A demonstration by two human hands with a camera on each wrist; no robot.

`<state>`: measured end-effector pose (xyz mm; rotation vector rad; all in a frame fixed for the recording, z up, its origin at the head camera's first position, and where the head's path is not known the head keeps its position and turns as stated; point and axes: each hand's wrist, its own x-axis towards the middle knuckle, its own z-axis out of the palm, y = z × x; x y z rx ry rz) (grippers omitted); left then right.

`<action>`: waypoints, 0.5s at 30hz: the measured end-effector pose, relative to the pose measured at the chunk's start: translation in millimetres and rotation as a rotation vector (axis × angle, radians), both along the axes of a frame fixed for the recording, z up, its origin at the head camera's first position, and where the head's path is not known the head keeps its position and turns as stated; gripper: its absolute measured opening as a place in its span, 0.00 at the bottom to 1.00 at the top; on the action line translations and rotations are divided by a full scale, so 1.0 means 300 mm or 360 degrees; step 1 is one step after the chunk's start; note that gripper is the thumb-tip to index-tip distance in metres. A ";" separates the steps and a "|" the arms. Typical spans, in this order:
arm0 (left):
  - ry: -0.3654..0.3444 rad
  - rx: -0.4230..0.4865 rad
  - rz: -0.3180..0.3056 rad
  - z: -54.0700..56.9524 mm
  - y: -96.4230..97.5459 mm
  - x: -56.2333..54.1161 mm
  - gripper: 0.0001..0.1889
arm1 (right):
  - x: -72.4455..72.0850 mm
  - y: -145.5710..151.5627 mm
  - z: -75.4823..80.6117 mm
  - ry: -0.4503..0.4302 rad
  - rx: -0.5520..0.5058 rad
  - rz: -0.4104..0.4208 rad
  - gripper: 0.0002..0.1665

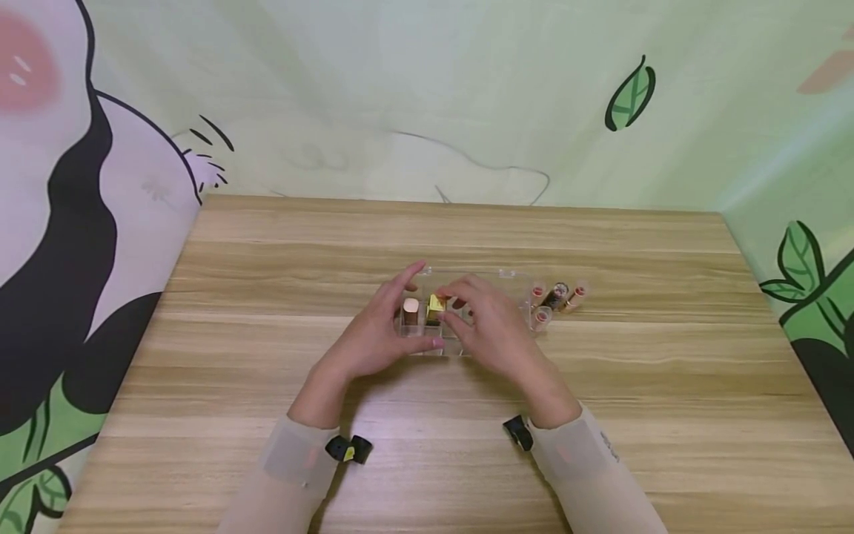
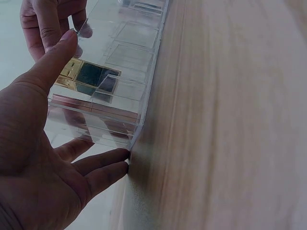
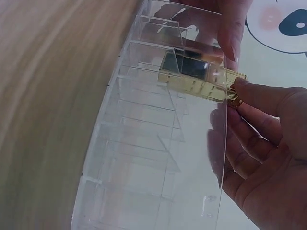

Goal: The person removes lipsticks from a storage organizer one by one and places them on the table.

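Observation:
A clear plastic organizer [image 1: 452, 347] with small compartments sits on the table. My left hand [image 1: 363, 334] holds its left end, thumb along the front and fingers around the side wall. With the thumb and fingers of my right hand [image 1: 497, 330] I pinch the gold top of a square lipstick [image 3: 192, 72]. Its dark green lower part is inside a compartment, seen through the clear wall in the left wrist view. Beside it, in the leftmost compartment, a rose-gold lipstick [image 1: 411, 313] stands upright.
Just right of the organizer are several more lipsticks: a dark one [image 1: 555, 297], a gold-toned one [image 1: 575, 297] and clear-capped pink ones [image 1: 541, 320]. The wooden table [image 1: 267, 356] meets a cartoon-printed wall covering [image 1: 400, 96] at its back edge.

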<state>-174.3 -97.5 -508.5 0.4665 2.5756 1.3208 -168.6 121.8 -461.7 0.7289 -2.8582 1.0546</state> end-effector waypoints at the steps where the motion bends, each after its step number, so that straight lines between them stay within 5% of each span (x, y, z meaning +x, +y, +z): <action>1: 0.0000 0.0000 -0.0001 0.000 0.000 0.000 0.61 | 0.000 0.001 0.001 0.0002 0.0000 -0.0001 0.18; 15: -0.0001 0.0004 0.0002 0.007 0.002 0.002 0.61 | 0.000 0.010 0.008 0.0058 0.0010 -0.0037 0.18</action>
